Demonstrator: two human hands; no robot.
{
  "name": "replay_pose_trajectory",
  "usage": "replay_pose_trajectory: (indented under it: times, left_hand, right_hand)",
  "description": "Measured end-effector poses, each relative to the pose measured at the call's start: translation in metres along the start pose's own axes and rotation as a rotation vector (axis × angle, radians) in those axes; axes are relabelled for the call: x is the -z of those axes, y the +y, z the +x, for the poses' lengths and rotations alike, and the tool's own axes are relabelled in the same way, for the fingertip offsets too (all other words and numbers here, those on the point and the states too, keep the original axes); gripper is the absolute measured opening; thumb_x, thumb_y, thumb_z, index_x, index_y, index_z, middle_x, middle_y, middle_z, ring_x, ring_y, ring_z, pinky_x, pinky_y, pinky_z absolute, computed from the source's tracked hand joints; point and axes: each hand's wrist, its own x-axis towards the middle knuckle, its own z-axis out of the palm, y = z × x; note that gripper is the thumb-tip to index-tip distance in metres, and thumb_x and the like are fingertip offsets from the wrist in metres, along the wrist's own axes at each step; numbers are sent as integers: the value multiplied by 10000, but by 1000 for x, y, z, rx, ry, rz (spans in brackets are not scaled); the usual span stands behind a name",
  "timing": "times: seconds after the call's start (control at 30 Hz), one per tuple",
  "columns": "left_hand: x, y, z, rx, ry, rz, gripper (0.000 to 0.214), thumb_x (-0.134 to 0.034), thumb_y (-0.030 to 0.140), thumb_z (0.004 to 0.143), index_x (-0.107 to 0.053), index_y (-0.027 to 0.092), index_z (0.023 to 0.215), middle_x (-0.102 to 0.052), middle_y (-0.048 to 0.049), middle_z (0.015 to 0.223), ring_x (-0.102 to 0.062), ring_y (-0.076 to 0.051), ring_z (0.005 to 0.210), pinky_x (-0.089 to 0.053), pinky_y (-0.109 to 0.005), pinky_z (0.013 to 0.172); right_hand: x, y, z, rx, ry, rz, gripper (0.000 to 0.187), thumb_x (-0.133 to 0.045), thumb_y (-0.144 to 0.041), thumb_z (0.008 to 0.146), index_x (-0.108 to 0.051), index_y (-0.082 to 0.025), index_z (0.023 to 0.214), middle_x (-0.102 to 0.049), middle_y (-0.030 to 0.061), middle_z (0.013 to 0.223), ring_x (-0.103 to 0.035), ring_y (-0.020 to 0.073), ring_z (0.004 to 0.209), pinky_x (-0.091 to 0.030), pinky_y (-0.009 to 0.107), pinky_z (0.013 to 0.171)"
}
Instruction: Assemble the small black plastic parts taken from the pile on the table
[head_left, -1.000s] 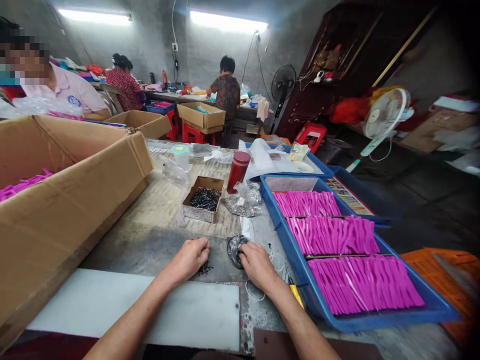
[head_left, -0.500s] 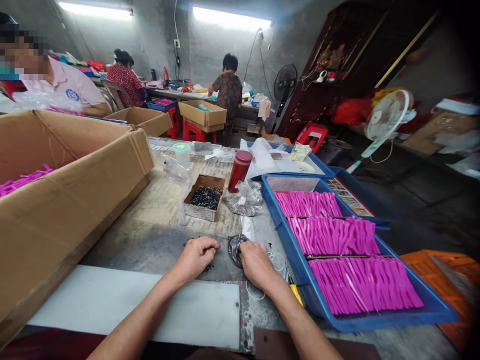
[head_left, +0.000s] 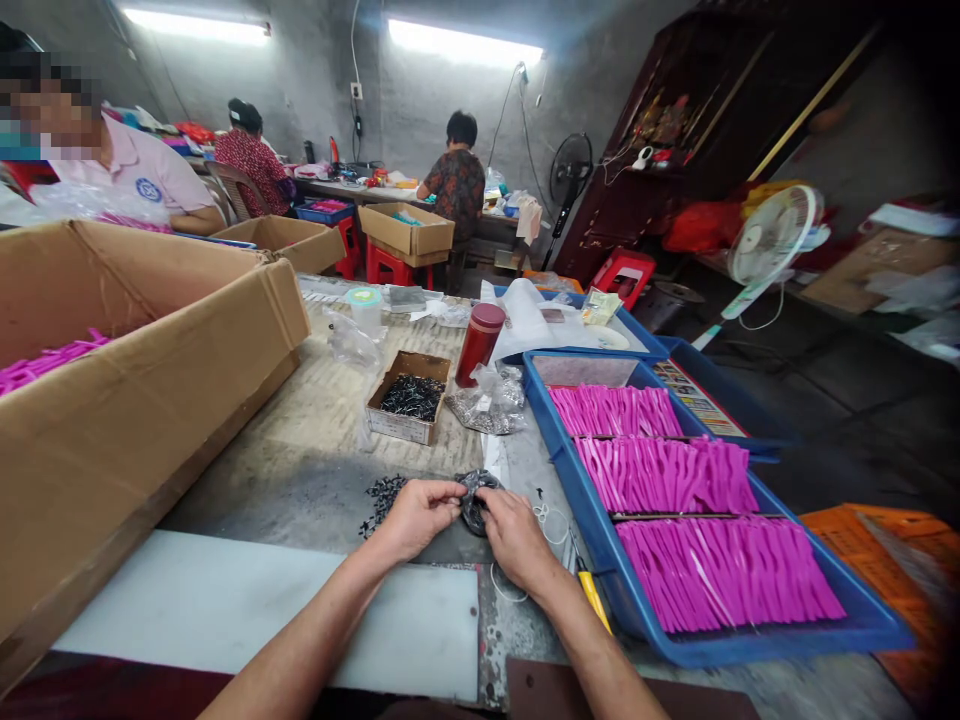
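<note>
Both of my hands meet over the table just in front of me. My left hand [head_left: 417, 515] has its fingers pinched together against a small round dark-grey dish [head_left: 475, 500]. My right hand [head_left: 513, 535] has its fingers curled on the same dish from the right. What the left fingertips pinch is too small to make out. A loose heap of small black parts [head_left: 379, 494] lies on the table just left of my left hand. A blue tray [head_left: 581, 500] with rows of pink plastic pieces [head_left: 664, 472] lies to my right.
A large cardboard box [head_left: 142, 390] with pink pieces stands at left. A small carton of black parts [head_left: 409, 398], a red flask [head_left: 478, 344] and plastic bags [head_left: 486, 400] lie further out. A white sheet [head_left: 247, 610] lies near me. Other people work at tables behind.
My left hand has moved right from the heap of black parts to the dish, uncovering the heap. My right hand has stayed on the dish.
</note>
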Motion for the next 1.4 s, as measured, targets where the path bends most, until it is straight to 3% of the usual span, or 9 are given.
replay_pose_trajectory:
  times: [0.17, 0.33, 0.87, 0.97, 1.2, 1.4]
  left_hand:
    - [0, -3, 0, 123, 5, -133, 179, -554, 135, 538, -627, 97, 697, -549, 33, 511, -397, -57, 447, -308, -166, 458]
    - [2, -6, -1, 154, -8, -163, 119, -541, 143, 542, -585, 99, 643, -469, 61, 445, -330, -40, 396, -243, -159, 412]
    - [1, -8, -2, 17, -32, -283, 119, -603, 198, 577, -541, 105, 615, -472, 49, 539, -368, -56, 513, -270, -165, 512]
    - [-1, -6, -4, 44, -33, -353, 166, -635, 228, 555, -542, 105, 616, -472, 49, 536, -373, -55, 508, -269, -162, 501]
    - [-6, -5, -7, 114, -63, -515, 232, -656, 271, 554, -521, 113, 657, -436, 62, 480, -305, -29, 419, -198, -156, 414]
    - [-6, -10, -7, 103, -91, -586, 227, -644, 271, 579, -513, 118, 685, -434, 60, 484, -303, -28, 413, -198, -164, 413]
  right_hand:
    - [-2, 0, -1, -2, 28, 32, 221, -402, -79, 716, -556, -177, 841, -594, 48, 787, -512, 178, 761, -359, 285, 678]
    - [-1, -4, 1, -82, 59, 83, 167, -422, -97, 703, -560, -168, 765, -608, 46, 751, -528, 177, 741, -369, 279, 669]
    - [5, -13, -6, -166, 165, 233, 144, -436, -225, 735, -534, -166, 646, -550, 24, 625, -495, 160, 646, -346, 250, 588]
    - [5, -15, -8, -228, 195, 344, 161, -432, -249, 739, -532, -165, 645, -535, 17, 613, -480, 152, 624, -345, 244, 576]
    - [5, -30, -11, -412, 305, 851, 148, -481, -289, 692, -534, -156, 655, -487, -19, 569, -430, 119, 554, -353, 220, 530]
    - [6, -42, -9, -468, 333, 1026, 134, -520, -268, 652, -535, -150, 591, -477, -33, 518, -411, 104, 511, -344, 210, 498]
